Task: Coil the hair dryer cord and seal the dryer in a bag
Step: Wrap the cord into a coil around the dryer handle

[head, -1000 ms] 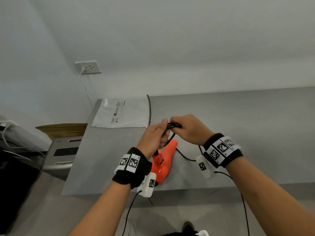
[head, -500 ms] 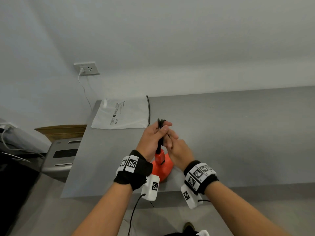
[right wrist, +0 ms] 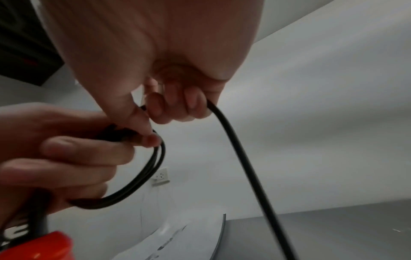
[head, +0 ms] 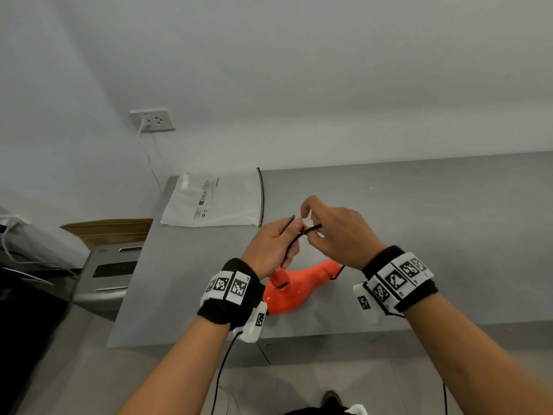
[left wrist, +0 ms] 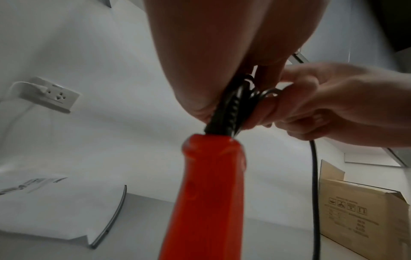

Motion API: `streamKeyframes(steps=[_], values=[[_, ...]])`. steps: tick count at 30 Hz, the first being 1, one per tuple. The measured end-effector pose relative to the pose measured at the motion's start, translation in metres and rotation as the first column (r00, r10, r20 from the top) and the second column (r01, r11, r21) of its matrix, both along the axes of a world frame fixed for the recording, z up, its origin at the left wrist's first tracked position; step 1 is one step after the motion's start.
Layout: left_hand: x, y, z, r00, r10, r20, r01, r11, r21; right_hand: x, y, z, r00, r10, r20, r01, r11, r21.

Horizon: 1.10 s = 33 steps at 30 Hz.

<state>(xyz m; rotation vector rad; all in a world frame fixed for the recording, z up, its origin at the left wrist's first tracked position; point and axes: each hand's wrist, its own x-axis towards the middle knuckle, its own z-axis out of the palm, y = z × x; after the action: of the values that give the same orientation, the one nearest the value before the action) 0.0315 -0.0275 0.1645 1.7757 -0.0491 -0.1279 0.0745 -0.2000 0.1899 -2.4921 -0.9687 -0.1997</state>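
A white bag (head: 214, 202) is laid flat at the table's (head: 419, 235) far left corner. Nearer, gathered cord (right wrist: 142, 176) loops are clenched in the left hand (head: 270, 250) above the orange hair dryer (head: 294, 290), which is resting on the table. The trailing cord is pinched by the right hand (head: 339, 235).

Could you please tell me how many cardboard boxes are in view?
1 per view: a brown box left of the table in the head view; a printed box in the left wrist view, possibly the same.
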Motion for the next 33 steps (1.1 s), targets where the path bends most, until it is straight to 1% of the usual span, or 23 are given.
streamKeyframes(steps=[1,3,6,7,9,11,12,13,15,17,18,19,21,23,25,27,29,31,33], values=[[0.0,-0.002,0.001,1.0,0.022,-0.008,-0.022,0.999,-0.023,0.005,0.0,-0.001,0.999,-0.004,-0.054,0.006,0.999,0.031],[0.002,-0.002,-0.002,0.998,0.063,0.002,-0.063,0.998,-0.011,0.011,0.002,-0.003,0.98,0.047,-0.194,-0.027,0.994,0.106],[0.004,0.001,-0.007,0.997,0.074,0.02,-0.075,0.996,0.055,0.013,0.005,-0.005,0.903,0.128,-0.411,-0.064,0.984,0.166],[0.004,0.002,-0.008,0.996,0.085,0.018,-0.086,0.994,0.072,0.014,0.005,-0.005,0.881,0.138,-0.453,-0.068,0.984,0.166],[0.005,0.003,-0.009,0.993,0.117,0.011,-0.118,0.991,0.064,0.016,0.004,-0.005,0.872,0.156,-0.465,-0.097,0.984,0.148],[0.003,0.004,-0.009,0.992,0.129,-0.002,-0.129,0.991,0.026,0.021,0.002,-0.005,0.902,0.164,-0.4,-0.12,0.984,0.132],[0.002,0.004,-0.008,0.992,0.123,-0.004,-0.122,0.992,0.02,0.024,0.002,-0.006,0.922,0.149,-0.358,-0.108,0.985,0.132],[0.001,0.004,-0.009,0.994,0.111,0.005,-0.111,0.993,0.034,0.025,0.002,-0.006,0.935,0.124,-0.333,-0.085,0.988,0.129],[0.001,0.006,-0.01,0.995,0.09,0.051,-0.095,0.988,0.122,0.025,0.002,-0.01,0.947,0.098,-0.308,-0.061,0.99,0.125],[0.003,0.005,-0.012,0.991,0.094,0.1,-0.112,0.972,0.205,0.024,0.002,-0.016,0.94,0.093,-0.329,-0.053,0.99,0.128],[0.005,0.005,-0.014,0.987,0.108,0.116,-0.132,0.966,0.221,0.025,0.0,-0.019,0.929,0.084,-0.362,-0.033,0.989,0.144],[0.007,0.006,-0.016,0.984,0.132,0.12,-0.156,0.964,0.216,0.026,-0.006,-0.023,0.915,0.068,-0.397,0.0,0.986,0.168],[0.01,0.011,-0.019,0.975,0.2,0.097,-0.212,0.967,0.141,0.029,-0.023,-0.036,0.896,0.005,-0.444,0.085,0.98,0.182],[0.012,0.02,-0.021,0.967,0.248,0.063,-0.252,0.965,0.067,0.033,-0.047,-0.061,0.873,-0.105,-0.477,0.186,0.974,0.126],[0.013,0.029,-0.023,0.962,0.269,0.049,-0.271,0.962,0.03,0.032,-0.07,-0.093,0.83,-0.225,-0.51,0.278,0.96,0.029],[0.016,0.034,-0.024,0.96,0.278,0.035,-0.278,0.96,0.007,0.027,-0.086,-0.128,0.807,-0.295,-0.511,0.273,0.954,-0.12],[0.017,0.036,-0.024,0.96,0.279,0.032,-0.28,0.96,0.001,0.017,-0.096,-0.155,0.806,-0.348,-0.478,0.239,0.931,-0.275],[0.018,0.035,-0.024,0.96,0.276,0.033,-0.277,0.961,0.003,0.007,-0.103,-0.173,0.784,-0.411,-0.465,0.258,0.897,-0.359],[0.019,0.033,-0.024,0.961,0.276,0.026,-0.276,0.961,-0.001,-0.002,-0.105,-0.176,0.758,-0.457,-0.465,0.256,0.865,-0.432]])
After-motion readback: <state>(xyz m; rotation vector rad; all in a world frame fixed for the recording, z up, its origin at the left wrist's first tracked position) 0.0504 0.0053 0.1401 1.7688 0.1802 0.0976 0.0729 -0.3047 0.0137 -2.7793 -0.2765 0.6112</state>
